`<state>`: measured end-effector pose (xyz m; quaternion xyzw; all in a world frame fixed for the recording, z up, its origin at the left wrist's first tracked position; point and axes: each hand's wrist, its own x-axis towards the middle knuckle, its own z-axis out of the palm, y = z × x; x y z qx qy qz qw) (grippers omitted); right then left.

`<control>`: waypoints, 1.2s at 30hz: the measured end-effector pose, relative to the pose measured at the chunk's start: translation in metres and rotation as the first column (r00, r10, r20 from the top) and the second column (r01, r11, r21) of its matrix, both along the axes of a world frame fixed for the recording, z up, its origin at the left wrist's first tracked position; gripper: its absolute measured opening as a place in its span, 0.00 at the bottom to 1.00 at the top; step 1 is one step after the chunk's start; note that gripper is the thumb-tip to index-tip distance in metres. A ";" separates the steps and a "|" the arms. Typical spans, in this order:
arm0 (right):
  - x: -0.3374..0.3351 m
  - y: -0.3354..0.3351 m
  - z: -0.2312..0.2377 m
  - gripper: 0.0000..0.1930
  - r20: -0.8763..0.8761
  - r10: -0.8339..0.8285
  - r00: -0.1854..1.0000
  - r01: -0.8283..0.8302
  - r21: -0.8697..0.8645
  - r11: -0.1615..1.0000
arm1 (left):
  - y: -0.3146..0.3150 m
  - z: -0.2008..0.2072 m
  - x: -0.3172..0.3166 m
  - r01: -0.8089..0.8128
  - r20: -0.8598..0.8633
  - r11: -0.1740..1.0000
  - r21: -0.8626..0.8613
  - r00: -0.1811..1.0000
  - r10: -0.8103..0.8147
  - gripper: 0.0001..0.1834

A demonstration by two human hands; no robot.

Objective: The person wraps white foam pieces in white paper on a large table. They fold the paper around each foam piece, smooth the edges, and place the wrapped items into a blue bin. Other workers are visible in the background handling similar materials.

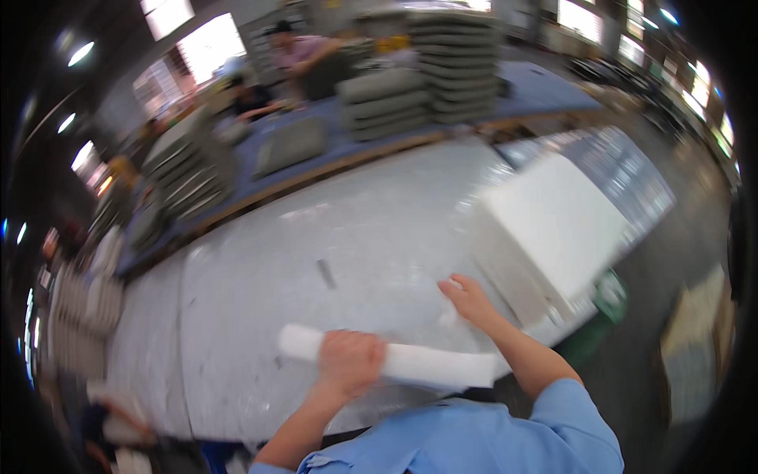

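Observation:
My left hand (351,363) is closed round a long white roll (438,366), perhaps foam or soft sheet, that lies slantwise near the front edge of the table in front of my body. One end of the roll sticks out left of the fist, and the longer part reaches right. Farther right, my right hand (467,299) is raised over the table with its fingers curled together. A faint whitish wisp shows beneath it, but blur hides what the fingers hold, if anything. Just beyond that hand stands a thick white stack or block (557,225).
The pale, shiny tabletop (245,300) carries a small dark strip (325,273). Behind it runs a blue-topped table (537,87) with stacks of grey-green cushions (454,67) and a person (304,55) beyond. A green object (596,324) is below the right edge; cartons (695,347) stand farther right.

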<state>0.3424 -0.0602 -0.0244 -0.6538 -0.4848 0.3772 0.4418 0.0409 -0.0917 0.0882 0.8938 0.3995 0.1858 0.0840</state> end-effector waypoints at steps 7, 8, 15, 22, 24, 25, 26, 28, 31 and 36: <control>0.099 -0.186 -0.103 0.17 -0.125 -0.774 0.620 0.732 -0.261 0.629 | 0.018 0.012 0.017 -0.037 0.090 0.999 -0.032 0.995 0.040 0.14; 0.105 -0.214 -0.107 0.16 -0.199 -0.804 0.560 0.731 -0.339 0.592 | 0.018 0.013 0.020 -0.045 0.066 0.998 -0.037 0.997 0.047 0.14; 0.169 -0.327 -0.144 0.16 -0.214 -0.970 0.115 0.874 -0.442 0.201 | 0.030 0.016 0.013 -0.108 -0.006 0.962 -0.249 0.994 0.110 0.18; 0.333 -0.293 -0.133 0.23 0.170 -0.929 0.329 0.923 -0.264 0.279 | 0.031 0.024 0.030 -0.417 -0.096 0.800 -0.432 0.903 0.418 0.23; 0.397 -0.266 -0.122 0.24 0.262 -0.892 0.367 0.919 -0.248 0.305 | 0.022 0.017 0.035 -0.536 -0.281 0.830 -0.154 0.829 0.483 0.23; 0.429 -0.255 -0.124 0.25 0.320 -0.865 0.388 0.916 -0.235 0.324 | 0.014 0.012 0.037 -0.619 -0.311 0.785 -0.040 0.754 0.579 0.25; 0.460 -0.243 -0.126 0.25 0.447 -0.796 0.407 0.913 -0.172 0.370 | 0.002 0.005 0.038 -0.691 -0.330 0.719 0.077 0.663 0.672 0.28; 0.528 -0.211 -0.136 0.24 0.638 -0.710 0.297 0.908 0.042 0.417 | -0.013 -0.012 0.033 -0.784 -0.252 0.563 0.264 0.507 0.824 0.34; 0.597 -0.171 -0.125 0.20 0.484 -0.710 0.512 0.811 0.001 0.585 | -0.047 0.002 0.023 -0.966 -0.063 0.258 0.007 0.257 0.964 0.54; 0.653 -0.190 -0.145 0.28 0.880 -0.437 0.186 0.727 0.176 0.664 | -0.020 0.027 0.092 -0.938 0.106 0.134 -0.319 0.105 0.989 0.60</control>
